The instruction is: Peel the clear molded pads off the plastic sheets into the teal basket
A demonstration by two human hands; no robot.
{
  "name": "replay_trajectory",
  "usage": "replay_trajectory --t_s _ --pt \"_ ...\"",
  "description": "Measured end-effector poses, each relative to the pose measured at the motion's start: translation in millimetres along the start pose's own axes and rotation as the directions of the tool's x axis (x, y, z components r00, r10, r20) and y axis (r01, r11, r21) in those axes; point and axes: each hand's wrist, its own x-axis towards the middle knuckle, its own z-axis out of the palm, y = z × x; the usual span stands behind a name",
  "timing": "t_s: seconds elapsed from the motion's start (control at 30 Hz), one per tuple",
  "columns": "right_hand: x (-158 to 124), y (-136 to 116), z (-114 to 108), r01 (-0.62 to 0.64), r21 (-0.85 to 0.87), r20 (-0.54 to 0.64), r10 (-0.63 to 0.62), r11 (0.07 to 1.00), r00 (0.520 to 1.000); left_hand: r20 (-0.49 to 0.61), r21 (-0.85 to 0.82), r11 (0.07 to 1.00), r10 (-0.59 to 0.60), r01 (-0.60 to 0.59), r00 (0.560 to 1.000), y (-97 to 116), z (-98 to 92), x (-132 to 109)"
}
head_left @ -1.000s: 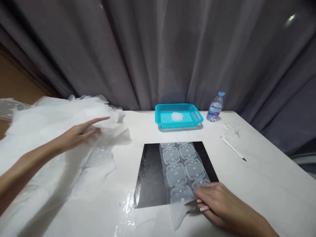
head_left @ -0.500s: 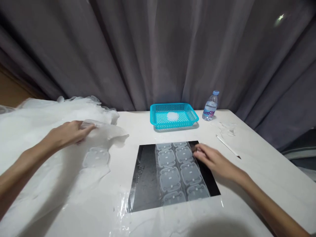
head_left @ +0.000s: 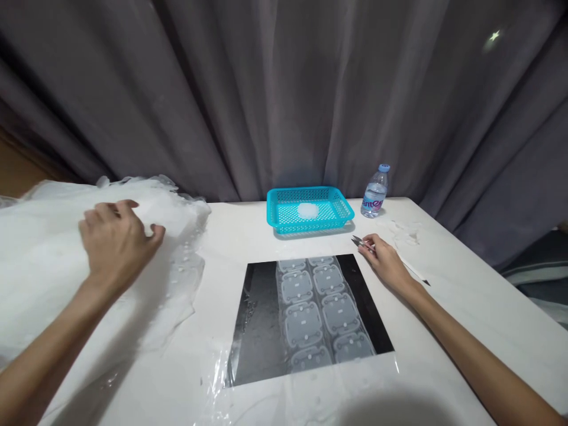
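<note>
My left hand (head_left: 116,239) hovers over or rests on a heap of thin translucent white sheets (head_left: 39,248), its fingers bent and apart with nothing visible in them. Between the fingers of my right hand (head_left: 384,260) are small thread snips (head_left: 360,241), blades pointing left, above the table right of the black mat. A clear plastic sheet with rounded-square shapes in two columns (head_left: 303,322) lies across the black mat (head_left: 261,319) and runs past its front edge. No hand touches that sheet.
A turquoise perforated basket (head_left: 271,216) with a small white piece (head_left: 307,210) inside stands at the back. Right of it is a water bottle (head_left: 374,192). White scraps (head_left: 406,232) and a thin white strip with a dark tip (head_left: 415,271) lie at the right. A grey curtain (head_left: 302,89) hangs behind.
My left hand has let go of the sheet edge it held and moved left over the heap, fingers spreading. My right hand has moved up and right, off the mat, with the snips.
</note>
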Motion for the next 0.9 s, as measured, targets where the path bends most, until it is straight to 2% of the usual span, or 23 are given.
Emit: replay_trajectory --t_s 0.03,0.07,0.13,0.23,0.33,0.43,0.5,0.53,0.6,0.67,0.7,0.77,0.8,0.83,0.9 --pt "1.8 1.1 0.0 0.007 0.002 -0.008 -0.007 1.000 1.000 -0.010 -0.010 0.996 0.090 -0.090 0.996 2.8 6.1 -8.2" --pt "3.6 2.4 0.0 0.015 -0.001 -0.015 -0.015 1.000 1.000 0.032 -0.031 0.978 0.205 -0.204 0.978 5.7 13.2 -18.2" --pt "6.6 5.5 0.3 0.028 -0.023 -0.031 -0.029 0.999 0.999 0.119 -0.083 0.931 0.363 -0.356 0.924 10.7 30.7 -41.1" --pt "9.0 9.5 0.8 0.028 -0.085 -0.054 -0.033 0.996 0.998 0.149 -0.119 0.881 0.473 -0.459 0.869 8.9 61.2 -68.6" --pt "9.4 10.1 1.2 0.019 -0.152 -0.069 -0.030 0.988 0.997 0.107 -0.207 0.739 0.668 -0.641 0.736 -7.0 87.6 -76.0" --pt "8.8 7.8 2.0 0.018 -0.204 -0.073 -0.034 0.979 0.997 0.078 -0.218 0.657 0.749 -0.721 0.658 -26.0 100.5 -76.7" --pt "8.4 6.2 2.6 0.021 -0.231 -0.073 -0.038 0.973 0.997 0.075 -0.228 0.636 0.766 -0.737 0.638 -34.6 100.9 -82.1" --pt "8.3 5.6 2.8 0.022 -0.242 -0.073 -0.041 0.970 0.997 0.078 -0.238 0.649 0.755 -0.723 0.651 -37.1 98.9 -86.3" --pt "8.4 4.8 3.1 0.024 -0.261 -0.074 -0.045 0.965 0.996 0.103 -0.262 0.704 0.701 -0.660 0.706 -38.1 90.1 -95.0" --pt "9.1 4.3 3.4 0.027 -0.274 -0.075 -0.049 0.961 0.996 0.167 -0.272 0.768 0.631 -0.580 0.757 -32.9 75.3 -99.6" --pt "9.6 4.0 3.5 0.029 -0.278 -0.075 -0.052 0.960 0.996 0.217 -0.263 0.791 0.607 -0.553 0.765 -27.8 66.2 -99.1" --pt "11.1 3.3 4.2 0.035 -0.282 -0.073 -0.058 0.959 0.996 0.300 -0.161 0.850 0.526 -0.501 0.796 -13.9 47.9 -92.2" --pt "11.8 2.9 4.6 0.038 -0.281 -0.072 -0.060 0.959 0.996 0.333 -0.074 0.889 0.449 -0.452 0.829 -5.9 40.0 -86.3" --pt "12.3 2.5 5.1 0.040 -0.279 -0.072 -0.062 0.959 0.995 0.345 -0.012 0.917 0.378 -0.398 0.859 2.0 33.9 -79.2" --pt "12.9 1.8 6.0 0.041 -0.270 -0.075 -0.063 0.962 0.995 0.337 0.015 0.928 0.345 -0.371 0.876 15.1 27.6 -64.4"
